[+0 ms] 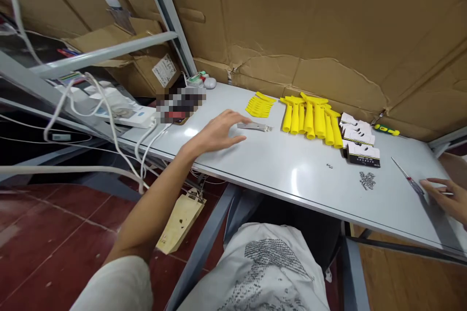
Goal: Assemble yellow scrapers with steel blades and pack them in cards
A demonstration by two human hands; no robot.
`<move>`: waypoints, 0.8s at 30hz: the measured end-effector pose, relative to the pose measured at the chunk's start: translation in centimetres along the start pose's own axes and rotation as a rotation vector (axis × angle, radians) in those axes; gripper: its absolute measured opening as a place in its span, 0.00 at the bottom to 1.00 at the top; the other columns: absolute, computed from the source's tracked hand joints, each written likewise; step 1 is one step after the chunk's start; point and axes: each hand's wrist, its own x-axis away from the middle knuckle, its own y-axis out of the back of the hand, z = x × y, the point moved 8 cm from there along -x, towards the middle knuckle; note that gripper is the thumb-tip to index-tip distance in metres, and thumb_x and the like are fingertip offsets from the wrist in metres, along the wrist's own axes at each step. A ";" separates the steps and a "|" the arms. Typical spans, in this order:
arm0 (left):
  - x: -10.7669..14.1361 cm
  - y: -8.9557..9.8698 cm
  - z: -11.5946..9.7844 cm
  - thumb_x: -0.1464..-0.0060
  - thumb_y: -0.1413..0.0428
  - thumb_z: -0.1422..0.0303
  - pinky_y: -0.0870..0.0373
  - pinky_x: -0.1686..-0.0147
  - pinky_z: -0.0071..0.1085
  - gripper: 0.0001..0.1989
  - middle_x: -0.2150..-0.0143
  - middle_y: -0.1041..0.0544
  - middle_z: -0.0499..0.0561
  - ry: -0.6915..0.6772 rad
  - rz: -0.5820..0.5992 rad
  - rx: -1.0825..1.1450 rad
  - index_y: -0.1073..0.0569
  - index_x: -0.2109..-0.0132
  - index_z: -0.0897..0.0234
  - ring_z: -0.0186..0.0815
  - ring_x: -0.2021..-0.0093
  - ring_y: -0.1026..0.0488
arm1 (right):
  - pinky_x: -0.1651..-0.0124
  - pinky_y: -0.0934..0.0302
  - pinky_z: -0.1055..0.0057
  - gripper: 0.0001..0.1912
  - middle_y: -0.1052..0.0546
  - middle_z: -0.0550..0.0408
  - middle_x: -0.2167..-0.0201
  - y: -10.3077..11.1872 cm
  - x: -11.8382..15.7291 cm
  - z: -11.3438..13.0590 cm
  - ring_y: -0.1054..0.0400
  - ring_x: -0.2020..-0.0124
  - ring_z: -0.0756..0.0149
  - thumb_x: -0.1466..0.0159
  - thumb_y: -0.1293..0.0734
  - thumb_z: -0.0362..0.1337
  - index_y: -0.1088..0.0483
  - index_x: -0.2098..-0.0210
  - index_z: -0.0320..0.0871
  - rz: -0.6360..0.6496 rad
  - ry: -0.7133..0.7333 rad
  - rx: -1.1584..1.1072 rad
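Note:
My left hand (221, 132) reaches over the table with thumb and fingers apart. Just beyond its fingertips lies a flat grey metal piece (253, 127) with a small bright end; the hand does not grip it. At the right edge, my right hand (443, 197) is partly cut off by the frame. Its bent fingers are at the handle end of a screwdriver (410, 181) with a red and dark handle, whose shaft points to the upper left. A small white bit shows among those fingers, too small to name.
Yellow flat pieces (260, 105) and yellow T-shaped handles (310, 116) lie along the back. Beside them are black-and-white boxes (363, 154), a yellow-green tool (386, 129) and a pile of small metal parts (367, 181). White cables (109, 121) hang at the left.

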 end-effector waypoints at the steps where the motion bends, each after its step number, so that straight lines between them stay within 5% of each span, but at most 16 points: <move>1: -1.6 -0.7 1.7 0.38 0.37 0.56 0.38 0.30 0.49 0.30 0.35 0.24 0.59 0.005 0.019 -0.039 0.28 0.33 0.63 0.51 0.34 0.33 | 0.63 0.29 0.49 0.14 0.18 0.48 0.72 -1.8 -0.9 0.2 0.20 0.64 0.40 0.40 0.26 0.57 0.22 0.66 0.54 0.056 0.000 -0.035; 4: -4.8 -3.4 5.9 0.47 0.34 0.53 0.37 0.33 0.52 0.41 0.35 0.26 0.62 0.090 0.179 -0.138 0.30 0.30 0.62 0.57 0.33 0.38 | 0.58 0.32 0.43 0.19 0.17 0.43 0.69 -4.2 -2.0 1.0 0.20 0.60 0.31 0.45 0.31 0.62 0.23 0.66 0.56 0.069 0.083 -0.113; 8: -6.7 -4.6 7.5 0.45 0.38 0.51 0.37 0.34 0.49 0.31 0.41 0.24 0.60 0.107 0.280 -0.145 0.22 0.38 0.61 0.53 0.38 0.32 | 0.58 0.33 0.48 0.23 0.18 0.45 0.67 -4.6 -0.5 2.5 0.20 0.61 0.38 0.38 0.38 0.63 0.23 0.60 0.55 0.037 0.173 -0.148; 10: -7.5 -4.6 7.8 0.43 0.41 0.52 0.32 0.39 0.43 0.27 0.45 0.22 0.59 0.094 0.319 -0.124 0.20 0.42 0.62 0.48 0.44 0.27 | 0.56 0.33 0.52 0.23 0.17 0.49 0.65 -4.8 0.5 3.9 0.20 0.60 0.43 0.39 0.33 0.63 0.22 0.56 0.55 0.053 0.225 -0.166; 14: -9.0 -4.3 8.2 0.44 0.41 0.53 0.28 0.50 0.35 0.24 0.50 0.18 0.54 0.099 0.372 -0.112 0.19 0.46 0.61 0.42 0.52 0.23 | 0.57 0.35 0.56 0.16 0.18 0.51 0.67 -4.0 1.7 6.9 0.21 0.64 0.50 0.36 0.33 0.52 0.22 0.57 0.51 0.042 0.290 -0.193; 18: -9.5 -4.1 8.2 0.46 0.39 0.53 0.28 0.48 0.36 0.24 0.50 0.17 0.54 0.113 0.374 -0.145 0.18 0.47 0.60 0.43 0.51 0.22 | 0.55 0.35 0.57 0.12 0.18 0.45 0.67 -0.8 3.8 9.6 0.22 0.64 0.50 0.35 0.34 0.42 0.22 0.60 0.44 -0.071 0.317 -0.196; 21: -9.5 -4.4 8.2 0.47 0.38 0.52 0.28 0.45 0.37 0.24 0.47 0.16 0.55 0.155 0.356 -0.187 0.17 0.48 0.60 0.45 0.48 0.21 | 0.52 0.32 0.61 0.16 0.18 0.43 0.63 1.4 7.8 13.6 0.23 0.63 0.55 0.31 0.36 0.41 0.24 0.50 0.39 -0.136 0.410 -0.221; 24: -9.5 -4.7 8.3 0.49 0.37 0.50 0.28 0.45 0.39 0.25 0.47 0.16 0.56 0.195 0.348 -0.218 0.16 0.49 0.60 0.47 0.49 0.21 | 0.55 0.30 0.65 0.17 0.19 0.46 0.59 1.1 13.6 20.8 0.24 0.65 0.60 0.27 0.39 0.38 0.26 0.44 0.41 -0.047 0.607 -0.225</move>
